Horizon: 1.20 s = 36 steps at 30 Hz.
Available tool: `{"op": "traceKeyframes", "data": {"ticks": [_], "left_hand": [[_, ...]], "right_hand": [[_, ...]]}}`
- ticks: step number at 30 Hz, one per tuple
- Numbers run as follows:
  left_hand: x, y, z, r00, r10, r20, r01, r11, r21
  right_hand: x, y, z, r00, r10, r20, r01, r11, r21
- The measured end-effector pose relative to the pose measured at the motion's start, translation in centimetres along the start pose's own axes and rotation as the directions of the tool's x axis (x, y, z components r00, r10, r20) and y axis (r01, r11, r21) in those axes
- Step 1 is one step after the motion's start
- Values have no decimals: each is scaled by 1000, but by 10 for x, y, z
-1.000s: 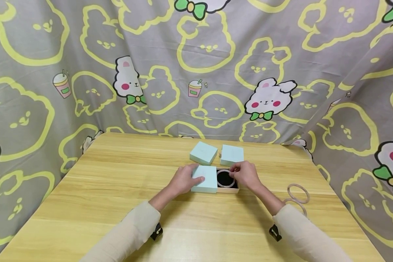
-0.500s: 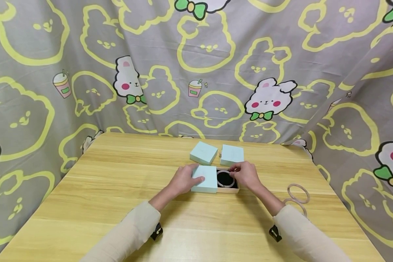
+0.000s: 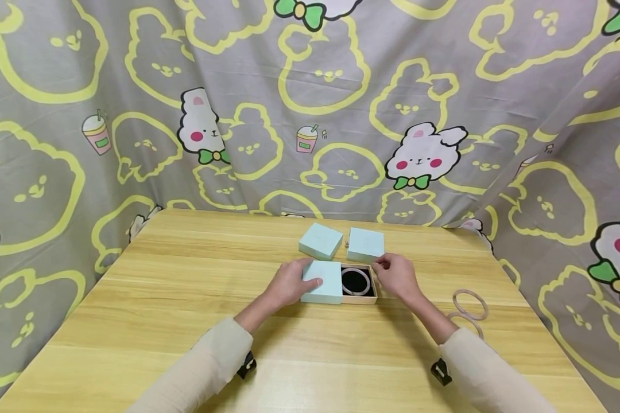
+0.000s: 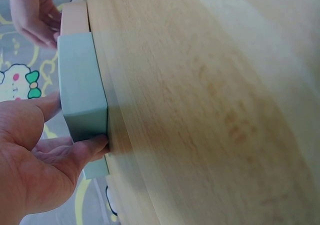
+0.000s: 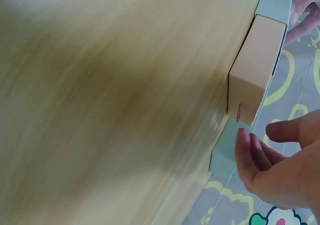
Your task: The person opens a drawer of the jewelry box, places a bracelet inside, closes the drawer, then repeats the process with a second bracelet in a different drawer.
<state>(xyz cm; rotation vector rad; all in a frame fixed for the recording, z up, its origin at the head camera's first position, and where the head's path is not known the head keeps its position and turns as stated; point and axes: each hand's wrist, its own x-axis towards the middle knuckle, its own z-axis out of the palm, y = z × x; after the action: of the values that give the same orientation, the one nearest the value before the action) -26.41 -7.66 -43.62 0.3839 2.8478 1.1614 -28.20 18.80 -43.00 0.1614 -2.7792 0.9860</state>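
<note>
My left hand [image 3: 289, 284] grips the pale mint sleeve [image 3: 328, 284] of a flat square box, thumb on top. In the left wrist view its thumb and fingers [image 4: 95, 145] span the sleeve's end. From the sleeve's right side a peach drawer [image 3: 360, 300] is pulled partway out. A pale bangle [image 3: 368, 284] lies on the drawer's black lining. Just off the drawer's right end is my right hand [image 3: 399, 275], fingers loosely bent. In the right wrist view, thumb and fingers stand apart, holding nothing, beside the drawer's end face [image 5: 246, 100] with its small slit or tab.
Two more mint boxes, a left one [image 3: 321, 240] and a right one [image 3: 367, 244], stand just behind. On the right of the wooden table [image 3: 160, 321] lie two pale bangles, one [image 3: 488, 310] overlapping the other [image 3: 480, 330]. A patterned curtain [image 3: 268, 189] borders the table.
My right hand has let go of the bangle and drawn back to the right, to the drawer's end. The bangle stays in the drawer. The left hand keeps its place.
</note>
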Motion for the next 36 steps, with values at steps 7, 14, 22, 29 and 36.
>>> {"op": "traceKeyframes", "data": {"ticks": [7,14,22,29,36], "left_hand": [[0,0,0,1000,-2,1,2,1000,0],[1,-1,0,1000,2,-3,-2,1000,4],[2,-1,0,1000,5,-5,-5,1000,1],[2,0,1,1000,15,-19,-14,1000,27],[2,-1,1,999,30,-27,-29,999,35]], "right_hand": [[-5,4,-3,992,45,118,-42,999,-28],[-8,8,-1,990,37,132,-33,999,-35],[-8,8,2,984,81,158,-94,993,76],[-9,7,2,985,79,151,-86,995,43],[-12,5,2,987,73,146,-77,997,26]]}}
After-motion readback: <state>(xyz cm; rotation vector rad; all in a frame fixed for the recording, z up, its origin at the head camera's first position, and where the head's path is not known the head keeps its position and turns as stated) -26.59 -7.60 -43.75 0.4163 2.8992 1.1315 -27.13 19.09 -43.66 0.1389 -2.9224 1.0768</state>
